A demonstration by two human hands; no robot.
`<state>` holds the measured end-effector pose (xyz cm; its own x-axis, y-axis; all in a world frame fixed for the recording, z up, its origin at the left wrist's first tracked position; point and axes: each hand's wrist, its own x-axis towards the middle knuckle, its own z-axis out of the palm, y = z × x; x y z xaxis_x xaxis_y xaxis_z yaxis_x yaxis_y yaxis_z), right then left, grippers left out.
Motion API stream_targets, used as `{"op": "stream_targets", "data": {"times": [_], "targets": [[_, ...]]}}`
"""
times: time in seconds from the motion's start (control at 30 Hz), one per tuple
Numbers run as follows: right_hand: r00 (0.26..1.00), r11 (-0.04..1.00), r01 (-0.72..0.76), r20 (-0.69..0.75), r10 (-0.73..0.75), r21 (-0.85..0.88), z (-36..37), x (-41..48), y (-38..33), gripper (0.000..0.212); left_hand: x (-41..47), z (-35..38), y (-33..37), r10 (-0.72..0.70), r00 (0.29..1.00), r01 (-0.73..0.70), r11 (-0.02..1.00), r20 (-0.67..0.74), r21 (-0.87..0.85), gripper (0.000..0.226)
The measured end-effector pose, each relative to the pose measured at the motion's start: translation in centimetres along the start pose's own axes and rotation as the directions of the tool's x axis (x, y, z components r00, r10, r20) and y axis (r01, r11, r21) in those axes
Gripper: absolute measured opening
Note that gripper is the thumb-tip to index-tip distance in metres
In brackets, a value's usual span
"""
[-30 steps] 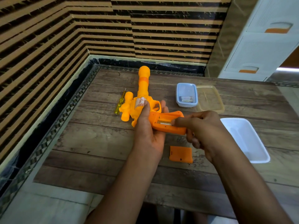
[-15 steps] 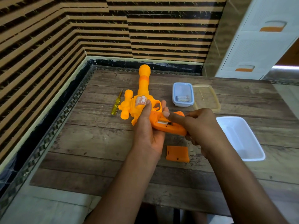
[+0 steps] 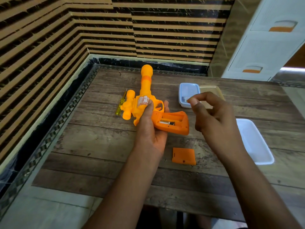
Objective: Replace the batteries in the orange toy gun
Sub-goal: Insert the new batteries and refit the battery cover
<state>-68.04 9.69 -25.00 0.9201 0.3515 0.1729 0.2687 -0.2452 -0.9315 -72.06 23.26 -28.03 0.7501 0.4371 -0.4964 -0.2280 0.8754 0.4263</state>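
I hold the orange toy gun [image 3: 145,90] in the middle of the frame with my left hand [image 3: 151,133]. The fingers are wrapped under its body and the thumb presses on the sticker, so the barrel points to the top of the frame and the grip lies toward the right. The battery compartment [image 3: 175,117] in the grip is open, and I see in its lower slot one silver battery [image 3: 165,122], while the upper slot looks bare. The cover [image 3: 184,156] lies on the table [image 3: 99,146] just below the grip, and the yellow screwdriver [image 3: 121,104] rests left of the gun. My right hand [image 3: 212,116] hangs in the air right of the grip, apart from it, with the fingers loosely bent and the forefinger and thumb a little apart — I see nothing between them. I judge that I am in the step of changing the cells, but I cannot tell if the battery in the slot is old or new. Behind my right hand stands a small blue box [image 3: 189,90] with something inside, perhaps cells, and at the right edge a white tray [image 3: 257,146]. The next move needs a fine pinch — either on a cell from the box or on the one in the slot, with the poles turned correctly.
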Motion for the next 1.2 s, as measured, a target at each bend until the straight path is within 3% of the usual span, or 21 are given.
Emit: {"op": "stream_targets", "data": {"times": [0.07,0.17,0.27,0.33,0.53,0.7,0.8,0.87,0.97,1.03,1.1,1.2], "targets": [[0.986,0.993,0.115,0.124,-0.11,-0.039,-0.4,-0.2,-0.1,0.028,-0.1,0.1,0.1,-0.013,1.0,0.013,1.0,0.012,0.013,0.021],[0.953,0.926,0.249,0.24,-0.183,-0.284,-0.5,-0.3,0.5,0.036,0.0,0.2,0.3,-0.012,1.0,0.012,1.0,0.0,-0.015,0.037],[0.94,0.862,0.292,0.289,-0.18,-0.414,0.0,-0.6,0.4,0.034,0.1,0.1,0.1,-0.016,1.0,0.015,1.0,-0.003,-0.02,0.028],[0.931,0.839,0.311,0.32,-0.174,-0.447,0.3,-0.7,0.3,0.034,0.1,0.1,0.0,-0.016,1.0,0.015,1.0,-0.011,-0.026,0.022],[0.938,0.867,0.305,0.282,-0.201,-0.395,0.0,-0.7,-0.1,0.038,0.2,-0.1,-0.1,-0.01,1.0,0.01,1.0,0.002,-0.006,0.038],[0.898,0.81,0.327,0.427,-0.106,-0.487,-0.2,-0.8,-0.8,0.023,0.5,-0.3,-0.1,-0.003,1.0,0.003,1.0,-0.029,0.03,0.043],[0.848,0.758,0.342,0.529,0.006,-0.556,-0.2,-0.6,-1.7,0.032,0.4,-0.4,-0.4,-0.02,1.0,0.022,0.996,-0.019,0.088,0.035],[0.849,0.734,0.364,0.529,-0.007,-0.574,-0.2,-0.6,-1.5,0.03,0.3,-0.4,-0.6,-0.016,1.0,0.017,0.993,-0.011,0.114,0.038],[0.918,0.902,0.225,0.391,-0.07,-0.368,-0.4,-0.6,-0.4,0.023,0.6,-0.4,-0.6,0.01,1.0,-0.01,0.996,-0.003,0.092,0.038],[0.965,0.991,0.036,0.261,-0.002,-0.128,-0.5,-0.4,0.3,0.028,0.7,-0.4,-0.4,0.014,1.0,-0.014,0.997,0.006,0.073,0.028],[0.968,0.982,-0.164,0.207,0.142,0.092,-0.4,0.0,0.7,0.035,0.6,-0.3,-0.5,0.001,1.0,-0.002,0.998,0.008,0.055,0.024],[0.924,0.878,-0.355,0.264,0.277,0.321,-0.3,0.4,0.7,0.04,0.7,-0.4,-0.3,0.019,1.0,-0.018,0.998,-0.006,0.059,0.03]]}}
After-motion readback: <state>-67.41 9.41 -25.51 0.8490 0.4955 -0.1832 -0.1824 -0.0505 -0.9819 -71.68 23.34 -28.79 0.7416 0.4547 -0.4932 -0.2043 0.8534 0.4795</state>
